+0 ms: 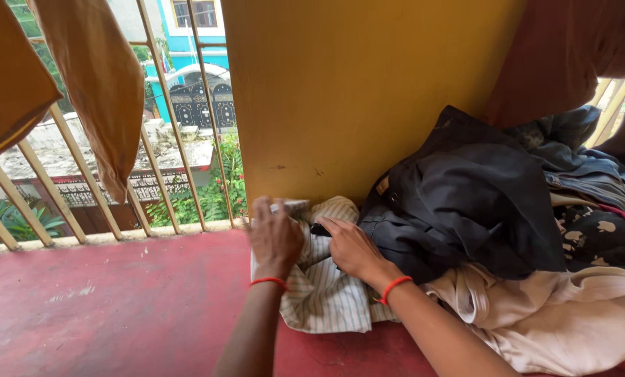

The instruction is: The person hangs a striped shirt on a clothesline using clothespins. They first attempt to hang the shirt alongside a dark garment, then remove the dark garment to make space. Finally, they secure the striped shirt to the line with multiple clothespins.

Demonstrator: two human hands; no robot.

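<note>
Striped shirt (326,293) lies on red floor (103,307), right by yellow wall (354,91). Our left hand (274,237) pinches its top edge, fingers closed; right hand (351,248) presses it flat, fingers open. Not folded yet. Clothes pile (487,209) w/ more sits beside wall too.

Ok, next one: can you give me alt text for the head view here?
Two bare hands, left hand and right hand, press on a striped cloth lying on a red floor at the foot of a yellow wall. A pile of clothes topped by a black garment sits to the right; a barred railing with hanging orange cloth stands on the left.
</note>
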